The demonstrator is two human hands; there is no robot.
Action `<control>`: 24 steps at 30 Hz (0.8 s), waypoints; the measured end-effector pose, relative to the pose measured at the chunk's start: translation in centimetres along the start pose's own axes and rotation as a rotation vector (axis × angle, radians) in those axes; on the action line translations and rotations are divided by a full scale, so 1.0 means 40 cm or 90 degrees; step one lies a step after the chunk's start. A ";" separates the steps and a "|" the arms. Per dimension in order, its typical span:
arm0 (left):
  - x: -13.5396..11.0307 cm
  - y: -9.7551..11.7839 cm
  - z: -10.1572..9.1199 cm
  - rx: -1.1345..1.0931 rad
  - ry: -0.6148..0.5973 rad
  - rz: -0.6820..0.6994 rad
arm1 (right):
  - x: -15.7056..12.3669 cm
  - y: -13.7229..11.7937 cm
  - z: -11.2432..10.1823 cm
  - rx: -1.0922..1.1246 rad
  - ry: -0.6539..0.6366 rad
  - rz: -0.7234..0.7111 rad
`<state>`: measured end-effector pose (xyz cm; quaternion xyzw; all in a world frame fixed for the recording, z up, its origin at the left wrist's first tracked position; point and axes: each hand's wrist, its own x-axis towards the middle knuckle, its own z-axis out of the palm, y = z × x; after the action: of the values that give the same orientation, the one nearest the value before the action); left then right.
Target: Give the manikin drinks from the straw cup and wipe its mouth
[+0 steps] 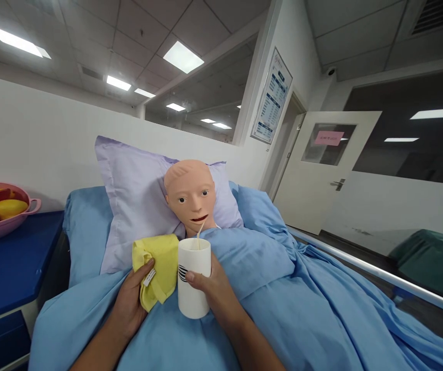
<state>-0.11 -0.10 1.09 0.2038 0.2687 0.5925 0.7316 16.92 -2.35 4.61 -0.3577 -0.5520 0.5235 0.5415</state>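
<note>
My right hand (216, 288) is wrapped round a white cup (193, 304) with dark curved stripes, thumb across its front. A pale straw (200, 235) rises from the cup, its upper end at the parted lips of a mannequin's head (191, 193); whether it touches them I cannot tell. Folded yellow cloth (162, 257) with a white tag is gripped in my left hand (132, 293), just left of the cup and below the chin. The mannequin lies against a lilac pillow (129, 206), covered by a blue blanket (252, 257).
A pink basin (1, 234) of yellow and pinkish fruit-like items stands on a blue bedside cabinet (16, 273) at left. A metal bed rail (379, 275) runs along the right side. Beyond it are an open door (318, 190) and a dark green covered object (433, 268).
</note>
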 end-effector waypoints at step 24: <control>-0.002 -0.002 -0.002 0.006 -0.012 0.005 | -0.006 0.019 0.007 0.060 0.095 -0.035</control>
<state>-0.10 -0.21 1.00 0.2137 0.2636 0.5921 0.7309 16.55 -2.47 3.88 -0.3547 -0.4941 0.5060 0.6116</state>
